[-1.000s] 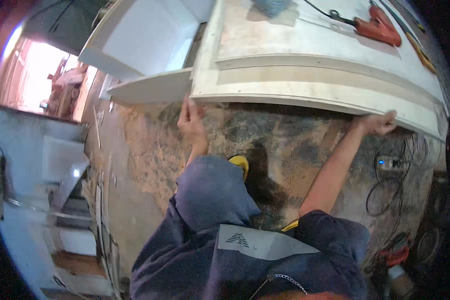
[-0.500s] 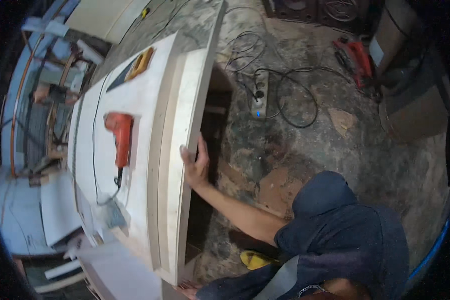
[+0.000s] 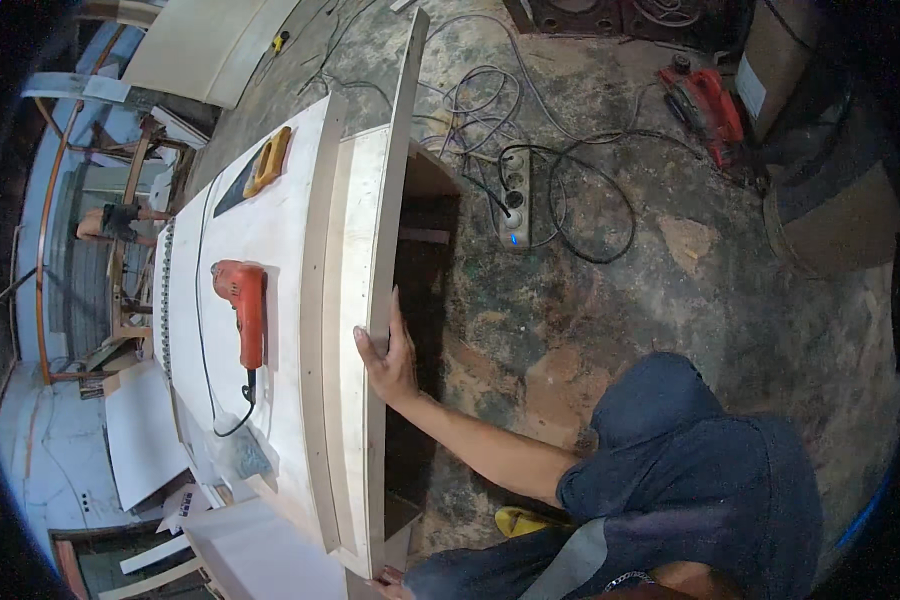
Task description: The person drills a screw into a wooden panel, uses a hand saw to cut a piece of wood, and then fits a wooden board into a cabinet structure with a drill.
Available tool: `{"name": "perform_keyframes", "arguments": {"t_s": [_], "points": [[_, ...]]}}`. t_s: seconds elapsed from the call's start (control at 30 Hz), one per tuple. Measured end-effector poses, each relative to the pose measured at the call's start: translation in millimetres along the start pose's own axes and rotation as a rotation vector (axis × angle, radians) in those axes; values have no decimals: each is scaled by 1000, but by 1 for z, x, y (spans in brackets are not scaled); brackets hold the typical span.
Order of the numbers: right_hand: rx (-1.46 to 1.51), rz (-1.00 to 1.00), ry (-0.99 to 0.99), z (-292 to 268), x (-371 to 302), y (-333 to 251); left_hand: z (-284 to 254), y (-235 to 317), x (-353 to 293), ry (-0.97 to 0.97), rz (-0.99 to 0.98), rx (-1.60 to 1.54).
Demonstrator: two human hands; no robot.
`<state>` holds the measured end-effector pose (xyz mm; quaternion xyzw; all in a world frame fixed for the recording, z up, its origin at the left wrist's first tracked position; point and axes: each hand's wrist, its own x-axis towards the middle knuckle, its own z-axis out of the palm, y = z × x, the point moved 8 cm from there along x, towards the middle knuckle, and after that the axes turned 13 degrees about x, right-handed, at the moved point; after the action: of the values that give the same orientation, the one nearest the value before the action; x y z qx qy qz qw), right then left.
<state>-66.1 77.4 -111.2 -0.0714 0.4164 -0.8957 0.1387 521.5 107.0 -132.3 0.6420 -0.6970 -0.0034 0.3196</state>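
Observation:
A long pale wooden board (image 3: 370, 240) runs down the middle, along the edge of a white panel structure (image 3: 295, 230). My right hand (image 3: 394, 372) grips the board at mid-length, thumb on its top face and fingers over its right side. At the bottom edge, beside the board's lower end, only a few curled fingers of my left hand (image 3: 394, 578) show; they seem closed on that end, and the rest is hidden. A red corded power tool (image 3: 248, 315) with a pistol grip lies on the panel, nearest my right hand. Above it rests a handsaw (image 3: 265, 165) with a yellow handle.
A clear plastic bag (image 3: 240, 457) lies on the panel. On the concrete floor are a power strip (image 3: 516, 195), coiled cords (image 3: 610, 250) and a red power tool (image 3: 715, 115). Cardboard (image 3: 830, 215) stands at right. Another person (image 3: 115, 222) is at far left, among wood scraps.
My view has shifted, so the panel and tools sit slightly lower in the picture. My right hand still grips the board, and the tools rest on the panel as before.

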Motion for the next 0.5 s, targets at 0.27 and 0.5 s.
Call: {"name": "perform_keyframes", "arguments": {"t_s": [0.27, 0.5], "points": [[207, 222, -80, 7, -5, 3, -7, -16, -3, 4, -12, -23], [83, 254, -49, 5, -8, 24, -13, -38, -7, -10, -13, -41]]}}
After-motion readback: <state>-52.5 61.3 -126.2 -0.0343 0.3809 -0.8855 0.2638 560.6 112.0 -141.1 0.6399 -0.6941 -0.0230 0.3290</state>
